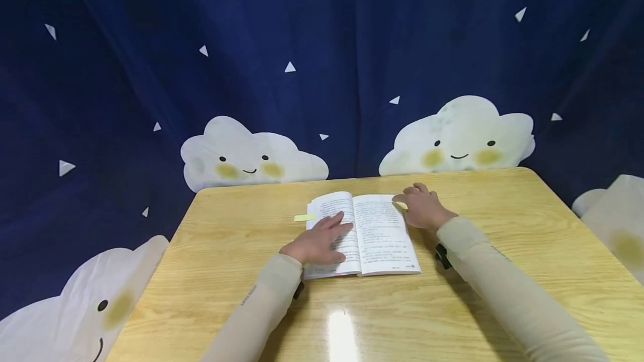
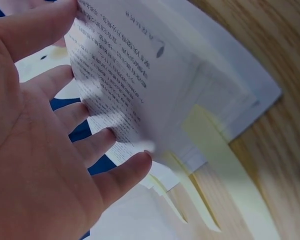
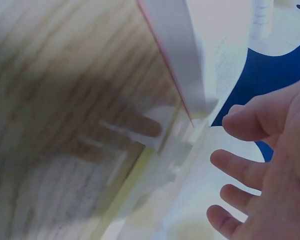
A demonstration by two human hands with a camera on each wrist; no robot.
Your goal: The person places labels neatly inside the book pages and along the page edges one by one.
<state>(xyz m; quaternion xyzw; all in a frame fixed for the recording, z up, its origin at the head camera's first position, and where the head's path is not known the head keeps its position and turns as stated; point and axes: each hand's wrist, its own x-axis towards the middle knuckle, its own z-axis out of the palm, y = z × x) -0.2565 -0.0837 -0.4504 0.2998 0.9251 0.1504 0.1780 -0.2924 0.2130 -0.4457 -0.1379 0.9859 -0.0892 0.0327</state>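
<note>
An open book [image 1: 384, 233] with printed pages lies on the wooden table. My left hand [image 1: 317, 243] rests on its left page with fingers spread; in the left wrist view the fingertips of that hand [image 2: 55, 135] touch the printed page [image 2: 115, 65]. Yellow tabs [image 2: 230, 170] stick out from the page edges, one tab [image 1: 304, 217] at the book's left side. By the upper right corner is my right hand [image 1: 424, 207], beside a yellow strip [image 1: 401, 205]. The right wrist view shows this hand [image 3: 270, 175] with bent, separated fingers, nothing visibly gripped, near the book's edge [image 3: 177, 55].
The wooden table [image 1: 241, 239] extends around the book, its far edge close to a dark blue curtain [image 1: 282, 15] with clouds and white triangles. Bright light reflects off the tabletop below the book. A yellow strip [image 3: 127, 187] is low in the right wrist view.
</note>
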